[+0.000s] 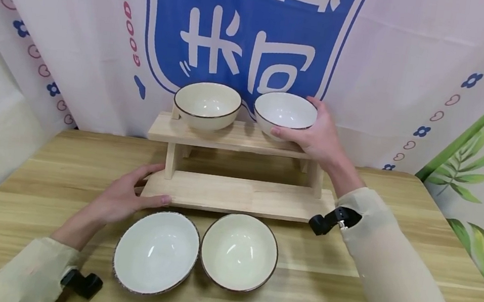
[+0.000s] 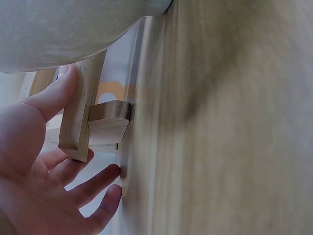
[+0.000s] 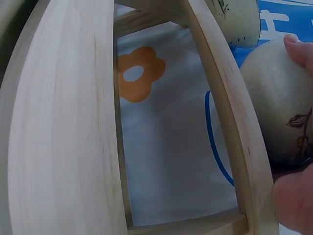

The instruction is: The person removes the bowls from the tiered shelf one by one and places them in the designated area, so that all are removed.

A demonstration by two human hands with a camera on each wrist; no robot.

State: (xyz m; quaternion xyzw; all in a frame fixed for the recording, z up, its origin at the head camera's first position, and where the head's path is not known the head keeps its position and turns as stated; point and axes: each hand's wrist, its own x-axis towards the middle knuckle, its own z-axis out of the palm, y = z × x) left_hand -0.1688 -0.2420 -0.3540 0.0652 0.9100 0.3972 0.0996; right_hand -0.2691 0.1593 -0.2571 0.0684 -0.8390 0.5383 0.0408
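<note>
Right hand [image 1: 321, 137] round the white bowl [image 1: 286, 110], left hand [image 1: 127, 197] bracing the wooden stand [image 1: 236, 195]!
In the head view, the right hand gripped the bowl over the right end of the upper shelf [image 1: 220, 141], beside a cream bowl [image 1: 208, 103] — fully seated or not, I couldn't tell — and doing this well surely meant a level rim, a steady stand and a gentle release; the mouth faced up, the round bowl had no long axis, and the stand's ran left to right. In the left wrist view, thumb and fingers clasped the board's end. In the right wrist view, a painted sprig [image 3: 299, 128] marked the bowl's outer wall, thumb close by the wood.
</note>
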